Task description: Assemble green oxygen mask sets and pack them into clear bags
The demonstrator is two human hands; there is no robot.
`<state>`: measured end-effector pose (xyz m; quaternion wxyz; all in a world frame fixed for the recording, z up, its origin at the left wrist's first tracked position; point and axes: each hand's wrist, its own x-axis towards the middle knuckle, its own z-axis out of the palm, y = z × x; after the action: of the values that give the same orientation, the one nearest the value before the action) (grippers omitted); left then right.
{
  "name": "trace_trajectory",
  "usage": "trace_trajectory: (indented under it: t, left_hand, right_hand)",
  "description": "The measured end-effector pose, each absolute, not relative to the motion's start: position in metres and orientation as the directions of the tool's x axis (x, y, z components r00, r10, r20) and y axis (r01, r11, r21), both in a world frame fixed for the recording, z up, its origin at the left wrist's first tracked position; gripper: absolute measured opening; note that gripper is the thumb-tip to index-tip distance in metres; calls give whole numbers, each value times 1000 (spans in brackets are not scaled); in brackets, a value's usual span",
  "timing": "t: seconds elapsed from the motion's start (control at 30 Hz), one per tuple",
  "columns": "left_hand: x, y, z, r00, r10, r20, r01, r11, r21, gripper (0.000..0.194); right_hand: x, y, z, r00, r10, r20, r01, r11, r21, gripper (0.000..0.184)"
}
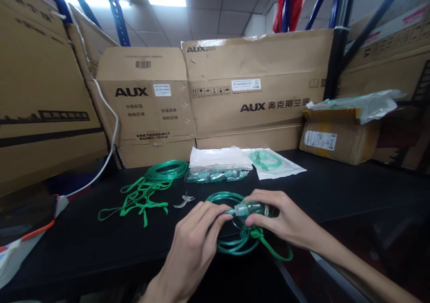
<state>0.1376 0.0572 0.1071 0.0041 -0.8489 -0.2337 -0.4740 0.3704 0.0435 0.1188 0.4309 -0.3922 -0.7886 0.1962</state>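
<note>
My left hand (200, 231) pinches the end of a green tube, right where it meets a clear connector (239, 210). That connector joins a transparent green oxygen mask (257, 208), which my right hand (280, 211) grips between thumb and fingers. Below and behind both hands lies the coiled green tubing (237, 248), partly hidden by them. A green elastic strap (278, 253) hangs from the mask side toward the table's front edge. Left of the coil, a small clear plastic piece (184, 200) lies on the black table (110, 253).
At left lie more coiled tubing (167, 170) and green straps (144, 203). Behind the hands are stacked white pouches (220, 158), several bagged clear green parts (218, 176) and a pouch with green tubing (284, 168). Large cartons (258, 70) stand behind; a small box (336, 133) stands right.
</note>
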Motion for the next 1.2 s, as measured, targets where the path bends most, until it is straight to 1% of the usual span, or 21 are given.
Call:
trace_trajectory:
  t: [0.17, 0.4, 0.67, 0.9, 1.07, 1.2]
  left_hand:
    - [136, 57, 108, 456, 411, 790, 379, -892, 246, 16]
    - [133, 59, 111, 432, 564, 703, 442, -813, 380, 10]
    - [134, 56, 113, 427, 575, 698, 447, -805, 389, 10]
    - [130, 62, 119, 496, 575, 651, 400, -816, 417, 13]
    - [133, 59, 117, 450, 614, 649, 441, -784, 436, 10]
    - [132, 56, 117, 437, 663, 609, 477, -744, 468, 10]
  right_hand:
    - [371, 45, 116, -342, 747, 570, 438, 664, -607, 23]
    - [371, 44, 115, -337, 735, 588, 464, 673, -575, 29]
    - [372, 42, 114, -333, 709, 621, 489, 693, -530, 28]
    - [374, 40, 117, -377, 727, 574, 453, 685, -571, 25]
    - [372, 40, 117, -357, 737, 574, 464, 673, -576, 23]
    - [372, 41, 117, -361, 717, 596, 445, 694, -566, 23]
